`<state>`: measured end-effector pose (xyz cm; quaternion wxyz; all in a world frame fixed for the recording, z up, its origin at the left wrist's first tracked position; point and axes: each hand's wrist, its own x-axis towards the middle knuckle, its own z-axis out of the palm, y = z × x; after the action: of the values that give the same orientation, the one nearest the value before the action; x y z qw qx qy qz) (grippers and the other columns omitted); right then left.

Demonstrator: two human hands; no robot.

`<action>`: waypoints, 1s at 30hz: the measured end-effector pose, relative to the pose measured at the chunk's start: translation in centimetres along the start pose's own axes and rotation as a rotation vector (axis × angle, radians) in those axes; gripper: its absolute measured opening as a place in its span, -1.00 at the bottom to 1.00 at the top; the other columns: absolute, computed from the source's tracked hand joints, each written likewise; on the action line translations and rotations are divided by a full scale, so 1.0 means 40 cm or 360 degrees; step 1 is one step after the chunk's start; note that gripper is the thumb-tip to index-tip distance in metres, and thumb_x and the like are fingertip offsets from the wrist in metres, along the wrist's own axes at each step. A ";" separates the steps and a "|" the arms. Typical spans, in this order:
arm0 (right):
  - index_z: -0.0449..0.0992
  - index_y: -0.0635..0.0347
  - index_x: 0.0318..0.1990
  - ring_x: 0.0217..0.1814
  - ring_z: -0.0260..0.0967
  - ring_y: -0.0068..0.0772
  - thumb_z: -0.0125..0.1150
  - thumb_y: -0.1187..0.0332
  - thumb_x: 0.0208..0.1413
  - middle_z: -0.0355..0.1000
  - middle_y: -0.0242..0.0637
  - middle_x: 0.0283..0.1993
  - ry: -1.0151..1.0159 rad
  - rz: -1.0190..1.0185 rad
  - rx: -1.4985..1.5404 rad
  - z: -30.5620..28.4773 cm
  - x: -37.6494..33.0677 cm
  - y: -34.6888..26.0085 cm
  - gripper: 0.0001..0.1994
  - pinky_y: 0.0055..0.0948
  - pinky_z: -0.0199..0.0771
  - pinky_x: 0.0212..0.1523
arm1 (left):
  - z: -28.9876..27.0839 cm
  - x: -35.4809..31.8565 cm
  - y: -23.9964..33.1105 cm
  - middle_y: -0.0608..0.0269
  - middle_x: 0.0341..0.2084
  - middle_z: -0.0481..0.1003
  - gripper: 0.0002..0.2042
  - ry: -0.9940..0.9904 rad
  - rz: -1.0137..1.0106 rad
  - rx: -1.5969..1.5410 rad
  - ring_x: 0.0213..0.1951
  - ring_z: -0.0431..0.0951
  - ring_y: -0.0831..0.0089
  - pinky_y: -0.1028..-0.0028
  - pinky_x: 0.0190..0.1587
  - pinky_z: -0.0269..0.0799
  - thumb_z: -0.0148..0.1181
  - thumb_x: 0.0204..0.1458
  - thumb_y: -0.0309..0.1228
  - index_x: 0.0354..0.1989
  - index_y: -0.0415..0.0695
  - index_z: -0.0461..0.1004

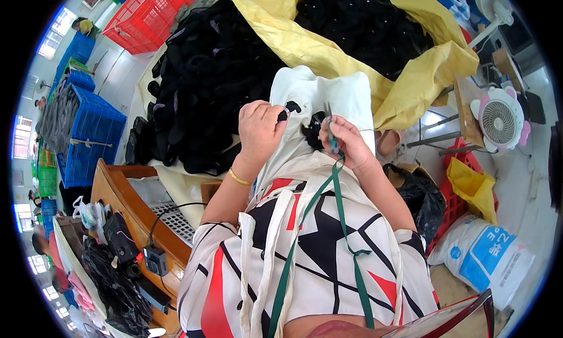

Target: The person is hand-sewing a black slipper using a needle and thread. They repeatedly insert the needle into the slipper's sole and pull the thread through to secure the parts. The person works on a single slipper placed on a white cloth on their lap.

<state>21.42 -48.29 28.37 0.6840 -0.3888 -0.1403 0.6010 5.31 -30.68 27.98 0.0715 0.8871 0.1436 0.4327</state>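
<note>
My left hand is closed over my lap, pinching a small black fabric piece whose end sticks out past the fingers. Just to the right, my right hand grips thread snips, with the blades pointing away from me. A green cord runs from the snips up toward my neck. Another black fabric piece lies on the white cloth over my lap, between the hands. Beyond my left hand spreads a big heap of black fabric pieces.
A yellow sack at the far side holds more black pieces. Red and blue crates stand left. A wooden chair is near my left elbow. On the right are a fan, a black bag and a white sack.
</note>
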 end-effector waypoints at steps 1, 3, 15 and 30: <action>0.47 0.10 -0.29 -0.50 0.34 -0.62 0.22 0.29 0.22 0.46 -0.41 -0.43 -0.0016 0.0034 -0.0061 0.006 0.001 -0.003 -0.88 -0.63 0.25 -0.56 | 0.001 -0.003 0.005 0.28 -0.45 0.54 -0.80 -0.0020 -0.0006 -0.0002 -0.21 0.52 0.24 0.27 -0.07 0.32 0.39 -0.19 -0.45 -0.34 -0.11 0.55; 0.46 0.12 -0.31 -0.55 0.29 -0.61 0.21 0.29 0.23 0.42 -0.42 -0.45 -0.0031 0.0081 -0.0183 0.016 0.005 -0.003 -0.86 -0.64 0.21 -0.60 | 0.006 0.005 0.021 0.29 -0.46 0.53 -0.80 -0.0044 0.0021 -0.0015 -0.24 0.51 0.25 0.26 -0.09 0.31 0.39 -0.20 -0.45 -0.36 -0.10 0.54; 0.63 0.25 -0.24 -0.42 0.41 -0.17 0.24 0.17 0.18 0.45 -0.13 -0.44 0.0437 -0.0915 -0.1757 0.064 0.009 0.025 -0.72 -0.30 0.42 -0.33 | 0.003 0.014 0.055 0.26 -0.49 0.48 -0.71 -0.0015 0.0214 0.0023 -0.27 0.50 0.26 0.24 -0.11 0.32 0.38 -0.33 -0.49 -0.34 -0.12 0.53; 0.63 0.20 -0.28 -0.45 0.43 -0.13 0.30 0.25 0.09 0.45 -0.19 -0.47 0.0619 -0.1011 -0.2000 0.083 0.004 0.025 -0.80 -0.26 0.43 -0.41 | -0.001 0.015 0.075 0.29 -0.50 0.47 -0.72 -0.0017 0.0296 0.0036 -0.27 0.51 0.30 0.24 -0.10 0.34 0.38 -0.32 -0.50 -0.33 -0.13 0.55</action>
<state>18.53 -46.96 29.81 0.4856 -0.7483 -0.4407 0.0998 6.22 -33.34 29.20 0.0219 0.8996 0.0651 0.4313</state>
